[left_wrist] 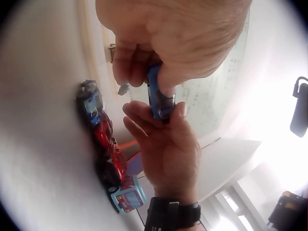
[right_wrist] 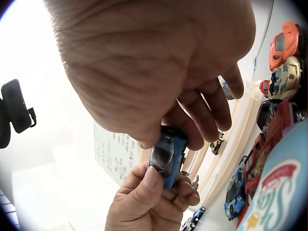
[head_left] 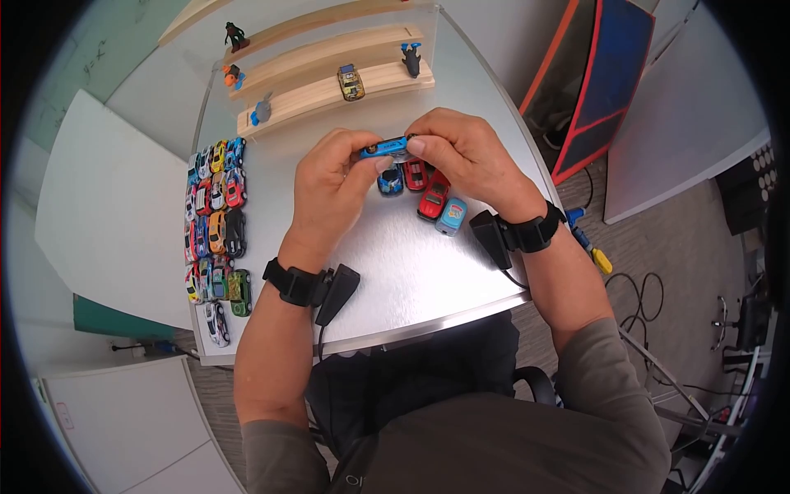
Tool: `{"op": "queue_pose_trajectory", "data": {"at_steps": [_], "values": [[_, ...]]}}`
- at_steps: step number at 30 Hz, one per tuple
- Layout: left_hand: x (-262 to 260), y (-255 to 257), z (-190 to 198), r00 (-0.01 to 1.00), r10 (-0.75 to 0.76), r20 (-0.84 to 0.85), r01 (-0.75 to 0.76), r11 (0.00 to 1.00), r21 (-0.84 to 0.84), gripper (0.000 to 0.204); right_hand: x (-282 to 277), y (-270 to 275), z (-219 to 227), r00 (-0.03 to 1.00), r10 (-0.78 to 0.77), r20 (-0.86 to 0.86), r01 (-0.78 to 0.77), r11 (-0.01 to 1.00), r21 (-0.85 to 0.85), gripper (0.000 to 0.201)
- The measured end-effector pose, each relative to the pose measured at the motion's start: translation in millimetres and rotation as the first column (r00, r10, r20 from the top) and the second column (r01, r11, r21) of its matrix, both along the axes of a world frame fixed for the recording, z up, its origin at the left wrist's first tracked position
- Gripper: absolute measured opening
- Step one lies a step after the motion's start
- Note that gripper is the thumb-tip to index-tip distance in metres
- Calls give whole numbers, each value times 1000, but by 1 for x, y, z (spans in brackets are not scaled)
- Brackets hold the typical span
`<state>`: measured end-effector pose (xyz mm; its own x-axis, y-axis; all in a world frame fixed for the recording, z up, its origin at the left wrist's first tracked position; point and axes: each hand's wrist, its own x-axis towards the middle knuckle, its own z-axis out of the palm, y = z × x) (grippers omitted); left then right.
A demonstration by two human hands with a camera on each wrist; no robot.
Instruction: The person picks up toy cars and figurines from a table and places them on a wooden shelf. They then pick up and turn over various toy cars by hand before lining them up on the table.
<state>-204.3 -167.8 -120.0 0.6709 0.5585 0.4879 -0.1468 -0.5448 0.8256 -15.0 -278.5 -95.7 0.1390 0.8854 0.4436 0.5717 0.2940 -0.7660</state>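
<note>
A blue toy car is held up over the table between both hands. My left hand pinches one end of it between thumb and fingers. At the other end, the thumb and fingers of my right hand grip it. The left wrist view shows the car with its dark windows, spanning the two hands. Just below the hands in the head view stand a dark blue car, a red car, a larger red car and a light blue toy vehicle.
Toy cars in rows line the table's left edge. At the back stands a tiered wooden shelf bearing a yellow patterned car, a dark animal figure and other small figures. A red-framed panel stands beyond the right edge.
</note>
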Motion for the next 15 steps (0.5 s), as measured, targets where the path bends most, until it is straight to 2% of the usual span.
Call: {"op": "queue_pose_trajectory", "data": {"at_steps": [1,2,4,5,8,15], "values": [[1,0,-2,999,-29,29,33,990,-139,20,-1,-1,0,998,15,-64,-15,1000,-4,22],[1,0,-3,999,-28,29,32,990,-139,20,-3,-1,1,991,30,-128,-31,1000,-6,20],[1,0,-3,995,-71,72,89,953,-291,20,-5,-4,5,983,46,-177,-55,997,-47,20],[2,0,-3,995,-72,74,91,953,-289,20,-6,-5,6,972,59,-225,-81,993,-86,21],[3,-1,-3,991,-69,117,108,925,-365,19,-5,-3,0,950,51,-307,-70,996,-50,20],[3,0,-2,990,-75,117,122,869,-480,21,-3,-2,0,918,-2,-398,-53,990,-127,20]]}}
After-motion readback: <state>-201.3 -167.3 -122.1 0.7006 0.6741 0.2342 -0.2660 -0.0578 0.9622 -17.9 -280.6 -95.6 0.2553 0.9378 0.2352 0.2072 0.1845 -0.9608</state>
